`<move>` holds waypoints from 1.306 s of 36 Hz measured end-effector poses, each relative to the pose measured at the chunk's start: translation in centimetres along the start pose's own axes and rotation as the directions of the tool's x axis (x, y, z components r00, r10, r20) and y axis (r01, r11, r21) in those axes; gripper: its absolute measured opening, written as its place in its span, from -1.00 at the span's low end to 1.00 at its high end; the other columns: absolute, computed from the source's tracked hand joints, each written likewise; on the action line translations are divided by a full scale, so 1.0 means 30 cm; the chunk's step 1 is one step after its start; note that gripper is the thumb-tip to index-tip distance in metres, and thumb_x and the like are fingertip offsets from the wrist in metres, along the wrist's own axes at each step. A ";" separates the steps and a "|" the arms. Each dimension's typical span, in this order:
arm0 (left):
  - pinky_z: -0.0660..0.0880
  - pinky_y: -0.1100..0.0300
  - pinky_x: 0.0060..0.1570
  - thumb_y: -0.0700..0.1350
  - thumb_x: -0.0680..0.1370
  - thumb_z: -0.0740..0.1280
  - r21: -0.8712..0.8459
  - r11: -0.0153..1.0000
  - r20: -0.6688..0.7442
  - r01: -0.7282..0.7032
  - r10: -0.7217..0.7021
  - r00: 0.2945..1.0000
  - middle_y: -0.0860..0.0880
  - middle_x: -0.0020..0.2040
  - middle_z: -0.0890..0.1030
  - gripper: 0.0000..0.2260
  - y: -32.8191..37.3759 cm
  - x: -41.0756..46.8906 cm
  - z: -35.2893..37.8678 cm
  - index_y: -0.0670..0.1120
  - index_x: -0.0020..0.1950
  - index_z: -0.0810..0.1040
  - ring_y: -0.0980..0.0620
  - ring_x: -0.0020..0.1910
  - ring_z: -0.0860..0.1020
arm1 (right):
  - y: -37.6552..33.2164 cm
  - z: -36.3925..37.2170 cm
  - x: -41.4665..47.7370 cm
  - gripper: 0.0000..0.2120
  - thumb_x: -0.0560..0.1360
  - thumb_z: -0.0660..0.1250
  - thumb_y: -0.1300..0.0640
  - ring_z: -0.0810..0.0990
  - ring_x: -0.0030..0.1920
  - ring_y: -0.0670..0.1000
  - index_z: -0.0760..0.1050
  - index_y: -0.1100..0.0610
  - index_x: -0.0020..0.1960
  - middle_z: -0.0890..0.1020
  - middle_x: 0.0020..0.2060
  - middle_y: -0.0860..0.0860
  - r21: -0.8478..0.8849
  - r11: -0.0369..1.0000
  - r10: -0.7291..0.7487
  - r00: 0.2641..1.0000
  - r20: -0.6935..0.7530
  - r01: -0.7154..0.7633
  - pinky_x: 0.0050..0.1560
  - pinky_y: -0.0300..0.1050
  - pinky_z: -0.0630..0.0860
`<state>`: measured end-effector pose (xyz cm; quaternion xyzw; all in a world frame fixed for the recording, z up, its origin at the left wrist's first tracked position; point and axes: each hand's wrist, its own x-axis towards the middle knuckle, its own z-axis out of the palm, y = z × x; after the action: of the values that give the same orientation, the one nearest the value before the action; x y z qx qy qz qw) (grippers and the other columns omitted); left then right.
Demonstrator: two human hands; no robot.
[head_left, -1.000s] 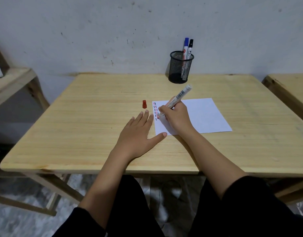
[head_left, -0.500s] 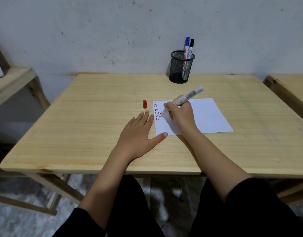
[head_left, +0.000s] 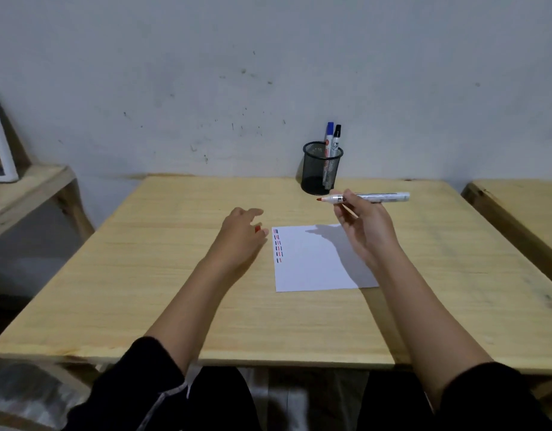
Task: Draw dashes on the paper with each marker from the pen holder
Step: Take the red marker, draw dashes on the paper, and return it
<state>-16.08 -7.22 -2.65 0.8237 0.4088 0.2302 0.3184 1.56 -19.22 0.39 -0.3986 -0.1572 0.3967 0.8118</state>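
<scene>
The right hand [head_left: 366, 227] grasps an uncapped red marker [head_left: 366, 197] right of the frame centre, above the white paper [head_left: 318, 259]; the marker lies almost level, its red tip pointing left. The left hand [head_left: 242, 236] hovers at centre, fingers loosely curled over the red cap [head_left: 257, 228], which shows only partly under them; I cannot tell if they touch it. Short dashes [head_left: 278, 246] run along the paper's left edge. On the wooden table [head_left: 162, 275], the black mesh pen holder [head_left: 321, 168] in the upper centre keeps a blue marker [head_left: 330, 132] and a black marker [head_left: 336, 136].
</scene>
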 end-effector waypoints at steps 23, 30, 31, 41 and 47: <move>0.58 0.34 -0.03 -0.33 0.43 0.41 -0.934 0.335 0.095 0.127 -0.109 0.989 -0.04 -0.22 0.70 -0.87 0.225 0.033 0.043 -0.23 -0.03 0.62 0.07 -0.17 0.65 | -0.027 0.031 0.002 -0.95 0.47 0.30 0.37 0.67 -0.08 0.01 0.48 0.27 -0.15 0.64 -0.18 0.11 0.030 0.999 -0.044 0.994 0.100 0.042 -0.04 -0.26 0.60; 0.57 0.29 0.06 -0.30 0.44 0.41 -0.915 0.379 0.129 0.139 -0.050 0.990 -0.10 -0.13 0.69 -0.88 0.229 0.021 0.044 -0.21 -0.03 0.64 0.01 -0.08 0.65 | -0.036 0.030 -0.004 -0.90 0.47 0.30 0.35 0.68 -0.12 -0.04 0.45 0.28 -0.02 0.62 -0.14 0.14 -0.063 0.998 -0.020 0.991 0.130 0.029 -0.02 -0.27 0.59; 0.57 0.29 0.06 -0.30 0.45 0.41 -0.908 0.394 0.135 0.139 -0.039 0.990 -0.11 -0.12 0.69 -0.88 0.230 0.021 0.041 -0.20 -0.04 0.64 0.01 -0.08 0.65 | -0.039 0.031 -0.005 -0.90 0.47 0.30 0.34 0.68 -0.13 -0.04 0.45 0.28 -0.01 0.63 -0.15 0.15 -0.086 0.996 -0.016 0.991 0.136 0.028 -0.04 -0.28 0.59; 0.60 0.28 -0.01 -0.34 0.43 0.42 -0.883 0.458 0.116 0.104 0.000 0.993 -0.14 -0.18 0.68 -0.89 0.235 0.009 0.024 -0.22 -0.07 0.64 -0.01 -0.16 0.67 | -0.035 0.047 -0.016 -0.96 0.45 0.35 0.37 0.67 -0.14 -0.01 0.51 0.28 -0.15 0.62 -0.16 0.18 -0.160 0.980 -0.084 0.979 0.187 0.115 -0.07 -0.25 0.59; 0.59 0.28 0.02 -0.31 0.43 0.42 -0.903 0.422 0.080 0.080 -0.019 0.997 -0.11 -0.17 0.71 -0.89 0.220 -0.006 0.052 -0.20 -0.06 0.65 0.02 -0.14 0.67 | 0.004 0.058 -0.025 -0.87 0.43 0.37 0.36 0.67 -0.10 0.04 0.46 0.30 -0.05 0.62 -0.12 0.24 -0.161 0.969 -0.165 0.975 0.150 0.188 0.00 -0.18 0.60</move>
<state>-11.69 -10.95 0.95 0.5180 0.2362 0.3805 0.7288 0.03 -18.86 1.43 -0.4246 -0.2807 0.3336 0.7935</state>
